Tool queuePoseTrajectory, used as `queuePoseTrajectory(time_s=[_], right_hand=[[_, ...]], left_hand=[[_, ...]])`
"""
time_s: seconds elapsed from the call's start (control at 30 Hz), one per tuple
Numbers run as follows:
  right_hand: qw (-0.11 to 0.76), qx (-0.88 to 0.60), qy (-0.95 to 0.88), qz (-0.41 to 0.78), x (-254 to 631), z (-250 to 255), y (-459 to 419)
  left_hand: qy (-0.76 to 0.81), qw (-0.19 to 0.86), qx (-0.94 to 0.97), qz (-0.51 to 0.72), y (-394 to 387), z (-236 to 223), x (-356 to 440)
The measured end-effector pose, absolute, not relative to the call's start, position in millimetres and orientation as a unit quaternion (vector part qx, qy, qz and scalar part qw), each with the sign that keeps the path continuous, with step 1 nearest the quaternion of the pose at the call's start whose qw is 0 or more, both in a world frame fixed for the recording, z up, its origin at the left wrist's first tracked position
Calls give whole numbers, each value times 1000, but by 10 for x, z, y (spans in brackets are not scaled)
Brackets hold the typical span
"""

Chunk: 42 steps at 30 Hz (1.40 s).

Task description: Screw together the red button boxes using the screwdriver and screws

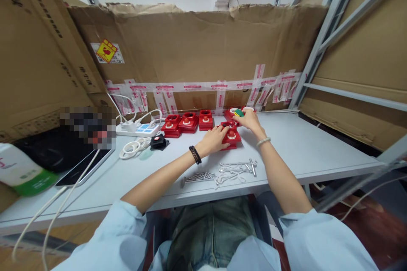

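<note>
Bending over the pale worktop [305, 146], the person in the light-blue sleeves has both arms stretched toward a cluster of red pieces. I can see the left hand [214, 140] partly curled at the near-left side of one red block [233, 139], fingers over its top and thumb low by its near edge, so it has hold of the block. The right hand [249, 119] is just beyond, nearly closed, with a small green-and-yellow item [238, 113] at its fingertips; from here I cannot tell how firmly it is pinched. More red [228, 115] shows behind that hand, mostly hidden.

To the left of the held block, three similar red blocks [188, 123] stand in a row before the taped cardboard [197, 46]. Nearer the person, between the forearms, lie silvery bolts [203, 175] and a scatter of metal pins and clips [235, 169]. Further left, a white power strip [143, 129] has plugs in it, with a coiled white cable [132, 148] and a small black object [159, 142] just in front.
</note>
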State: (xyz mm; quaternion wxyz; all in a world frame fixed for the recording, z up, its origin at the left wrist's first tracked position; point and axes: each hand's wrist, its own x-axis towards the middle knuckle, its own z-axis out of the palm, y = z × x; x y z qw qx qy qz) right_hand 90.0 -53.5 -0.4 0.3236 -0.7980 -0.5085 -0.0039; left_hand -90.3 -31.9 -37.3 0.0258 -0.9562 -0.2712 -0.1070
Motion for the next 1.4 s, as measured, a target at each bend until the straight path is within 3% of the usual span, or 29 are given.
queuePoseTrajectory(time_s=[0.27,0.87,1.4], right_hand=[[292,-787,-542,40,749,-66,-519],[317,-823,-465,-79,929,-130,-251],[175,-827,-521,-118,913,-99,-200]], left_hand=[[-321,74,-942,-64,-59,-391,-798],[-407,141,-894,-127,398,-379,-747],[-307,134,-939,-75,65,-387,-1489]])
